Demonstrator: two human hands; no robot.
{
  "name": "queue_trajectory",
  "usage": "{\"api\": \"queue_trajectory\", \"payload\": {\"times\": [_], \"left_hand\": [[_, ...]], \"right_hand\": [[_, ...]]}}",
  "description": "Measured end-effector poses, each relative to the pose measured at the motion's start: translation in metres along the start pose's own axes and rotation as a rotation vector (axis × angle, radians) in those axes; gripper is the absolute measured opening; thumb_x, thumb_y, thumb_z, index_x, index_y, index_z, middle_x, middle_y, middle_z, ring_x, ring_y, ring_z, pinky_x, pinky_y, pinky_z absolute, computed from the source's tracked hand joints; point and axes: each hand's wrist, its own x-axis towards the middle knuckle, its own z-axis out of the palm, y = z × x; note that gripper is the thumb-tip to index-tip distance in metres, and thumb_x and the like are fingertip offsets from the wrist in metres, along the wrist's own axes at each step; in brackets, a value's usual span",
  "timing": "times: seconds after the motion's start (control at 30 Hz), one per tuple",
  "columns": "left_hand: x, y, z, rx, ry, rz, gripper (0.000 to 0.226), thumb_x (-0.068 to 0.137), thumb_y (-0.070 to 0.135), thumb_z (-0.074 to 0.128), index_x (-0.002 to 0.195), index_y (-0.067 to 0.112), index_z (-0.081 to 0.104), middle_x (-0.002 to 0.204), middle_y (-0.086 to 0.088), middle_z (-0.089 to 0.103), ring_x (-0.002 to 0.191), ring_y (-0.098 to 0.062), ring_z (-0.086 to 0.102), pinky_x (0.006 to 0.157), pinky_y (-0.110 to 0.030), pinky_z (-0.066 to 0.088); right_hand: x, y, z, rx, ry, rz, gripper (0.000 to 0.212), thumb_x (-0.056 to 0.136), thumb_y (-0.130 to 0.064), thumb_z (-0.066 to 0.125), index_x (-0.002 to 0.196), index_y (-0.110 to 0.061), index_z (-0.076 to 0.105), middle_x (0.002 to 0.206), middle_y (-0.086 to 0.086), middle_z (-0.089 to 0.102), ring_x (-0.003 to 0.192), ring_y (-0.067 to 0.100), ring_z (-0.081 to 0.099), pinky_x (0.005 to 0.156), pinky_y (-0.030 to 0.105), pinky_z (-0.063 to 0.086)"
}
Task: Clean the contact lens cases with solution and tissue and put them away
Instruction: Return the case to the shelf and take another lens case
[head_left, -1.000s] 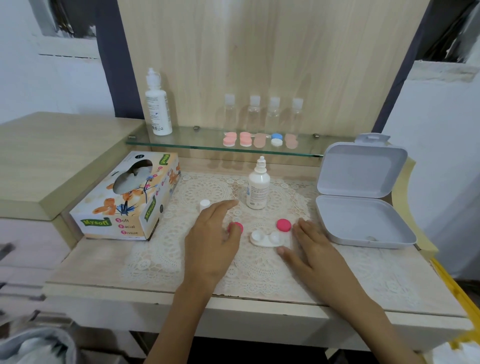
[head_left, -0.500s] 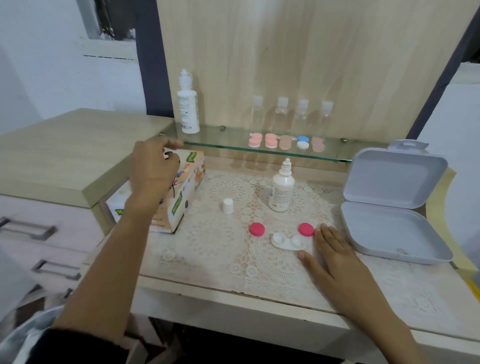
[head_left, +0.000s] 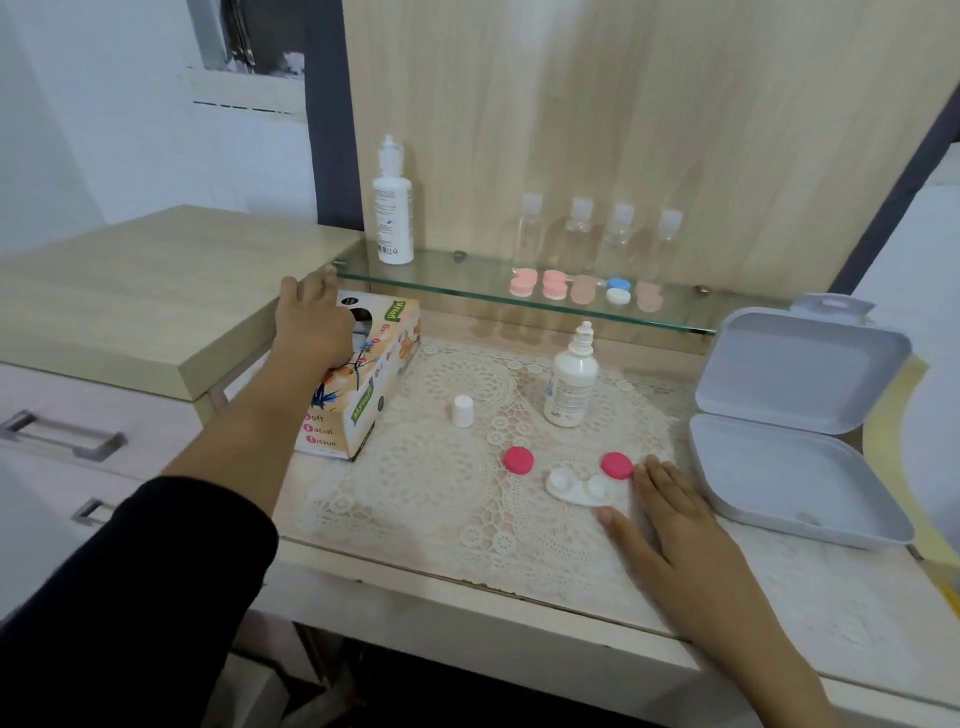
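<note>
we have our left hand (head_left: 311, 325) on top of the tissue box (head_left: 363, 400), over its opening. its back faces us and hides the fingers, so we cannot tell whether that grip is closed on a tissue or loose. a dark sleeve (head_left: 130, 597) covers that forearm. our right hand (head_left: 675, 525) lies flat on the lace mat (head_left: 431, 499) with fingers straight, the grip spread apart and holding nothing.

just ahead of the right fingertips, touching or nearly so, sits 1 pink cap (head_left: 617, 465). just left of that hand's index finger and thumb lies the white lens case base (head_left: 579, 488), both wells uncovered. the other pink cap (head_left: 518, 460) lies further left, between the 2 hands. beyond the right hand stands the small solution bottle (head_left: 570, 382), its nozzle bare. a small white cap (head_left: 462, 410) stands upright to the bottle's left, nearer the tissue box. just to the right of the right hand an open grey box (head_left: 795, 478) rests on the table (head_left: 467, 582), lid up.

beyond both hands a glass shelf (head_left: 467, 278) carries a tall white bottle (head_left: 393, 208), 4 clear bottles (head_left: 530, 223), pink lens cases (head_left: 522, 285) and 1 blue and white case (head_left: 618, 291).
</note>
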Motion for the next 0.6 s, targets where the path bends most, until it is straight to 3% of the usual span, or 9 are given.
{"api": "queue_trajectory", "payload": {"times": [0.17, 0.23, 0.3, 0.37, 0.5, 0.6], "left_hand": [[-0.001, 0.001, 0.005, 0.024, 0.095, 0.008, 0.027, 0.092, 0.029, 0.047, 0.109, 0.022, 0.066, 0.153, -0.010, 0.020, 0.131, -0.027, 0.026, 0.105, -0.039, 0.022], [0.001, 0.000, 0.005, -0.030, 0.130, 0.013, 0.025, 0.091, 0.027, 0.048, 0.106, 0.020, 0.067, 0.145, -0.010, 0.034, 0.125, -0.026, 0.034, 0.101, -0.039, 0.026], [0.001, -0.004, -0.001, -0.158, 0.183, 0.005, 0.021, 0.089, 0.024, 0.051, 0.098, 0.019, 0.069, 0.119, -0.010, 0.055, 0.108, -0.026, 0.046, 0.093, -0.038, 0.032], [-0.002, -0.008, -0.010, -0.355, 0.219, -0.030, 0.019, 0.090, 0.021, 0.050, 0.095, 0.013, 0.067, 0.098, -0.013, 0.061, 0.094, -0.030, 0.052, 0.087, -0.039, 0.036], [-0.008, -0.014, -0.025, -0.687, 0.371, -0.169, 0.017, 0.097, 0.015, 0.039, 0.108, 0.007, 0.050, 0.094, -0.022, 0.058, 0.080, -0.039, 0.052, 0.070, -0.042, 0.041], [-0.015, -0.014, -0.037, -0.915, 0.536, -0.176, 0.018, 0.099, 0.018, 0.036, 0.110, 0.009, 0.047, 0.092, -0.021, 0.058, 0.081, -0.040, 0.053, 0.068, -0.041, 0.038]], "right_hand": [[-0.001, 0.000, 0.000, 0.011, 0.004, -0.002, 0.076, 0.092, -0.059, 0.030, 0.152, -0.014, 0.015, 0.160, -0.001, 0.010, 0.146, 0.009, 0.003, 0.112, 0.019, 0.000], [-0.001, 0.000, 0.000, 0.010, 0.003, -0.002, 0.076, 0.092, -0.058, 0.030, 0.152, -0.014, 0.016, 0.159, 0.000, 0.011, 0.146, 0.010, 0.003, 0.113, 0.019, 0.000], [-0.001, 0.000, 0.000, 0.008, 0.005, -0.002, 0.076, 0.092, -0.059, 0.030, 0.151, -0.013, 0.017, 0.159, 0.001, 0.012, 0.146, 0.011, 0.005, 0.114, 0.020, 0.002], [-0.001, 0.001, 0.000, 0.008, 0.006, -0.002, 0.076, 0.092, -0.059, 0.031, 0.151, -0.013, 0.018, 0.159, 0.001, 0.013, 0.146, 0.011, 0.006, 0.114, 0.021, 0.003], [-0.002, 0.001, 0.000, 0.014, 0.006, -0.003, 0.076, 0.092, -0.058, 0.032, 0.151, -0.013, 0.018, 0.159, 0.001, 0.013, 0.146, 0.011, 0.005, 0.115, 0.021, 0.003], [-0.002, 0.001, 0.000, 0.012, 0.006, -0.005, 0.076, 0.092, -0.058, 0.031, 0.151, -0.013, 0.017, 0.159, 0.001, 0.012, 0.146, 0.011, 0.005, 0.115, 0.021, 0.002]]}}
